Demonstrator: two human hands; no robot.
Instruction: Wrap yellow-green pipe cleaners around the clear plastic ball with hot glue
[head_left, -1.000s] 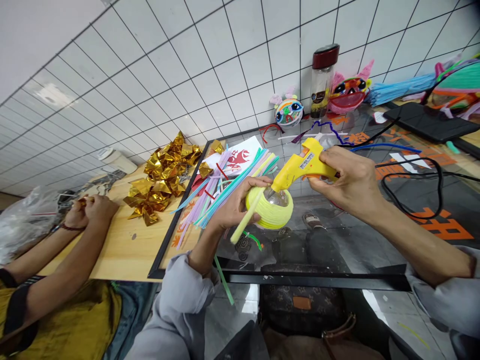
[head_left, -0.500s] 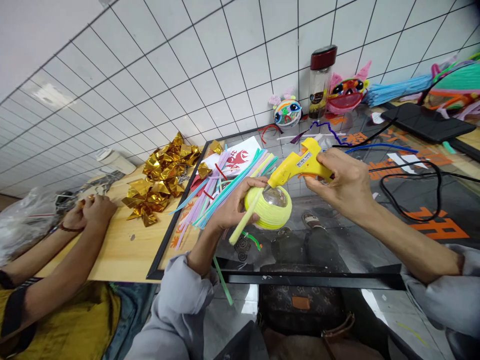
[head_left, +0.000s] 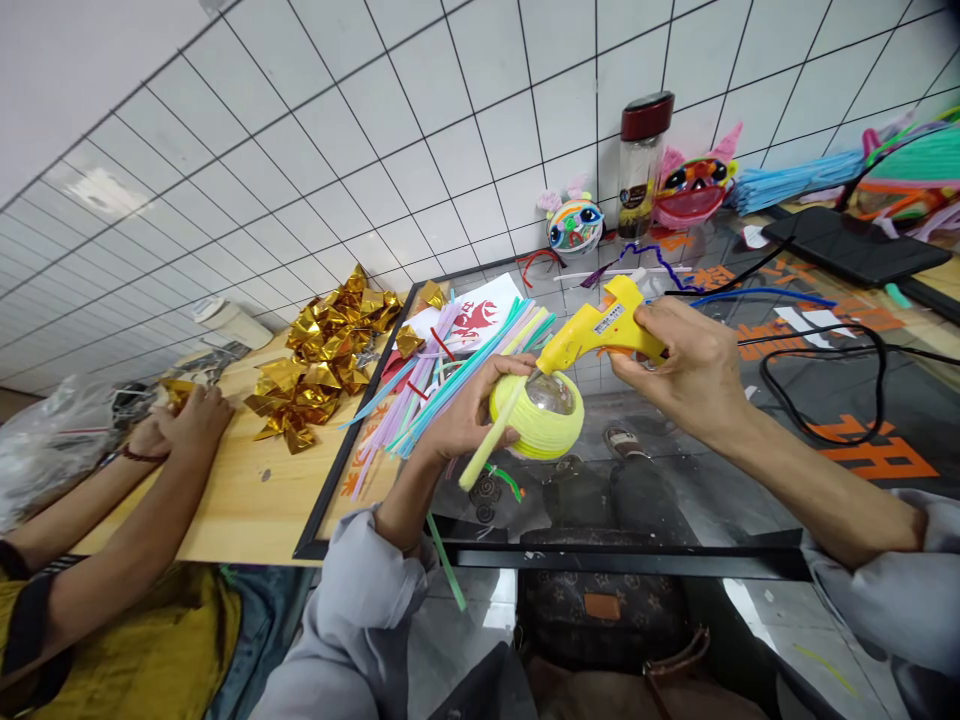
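Note:
My left hand [head_left: 480,410] is closed around a round ball [head_left: 546,432] wound in yellow pipe cleaner, with a clear bare patch on its top. A loose yellow pipe cleaner end [head_left: 489,445] sticks out from the ball toward me, past my fingers. My right hand [head_left: 686,360] grips a yellow hot glue gun [head_left: 589,335] by its handle. The gun's nozzle points down to the left, at the edge of the clear patch beside the pipe cleaner; whether it touches is hard to tell.
Pastel pipe cleaners [head_left: 465,385] lie left of the ball over a printed paper [head_left: 480,318]. Gold foil pieces [head_left: 322,350] lie near a co-worker's hands [head_left: 187,425]. A black cord [head_left: 877,400] loops on the right. Behind stand a bottle [head_left: 637,170] and a pink animal-face craft [head_left: 694,190].
My hands, the glue gun and the ball stay almost still. At the left, the co-worker's hands have shifted slightly and a gold foil piece now shows in them.

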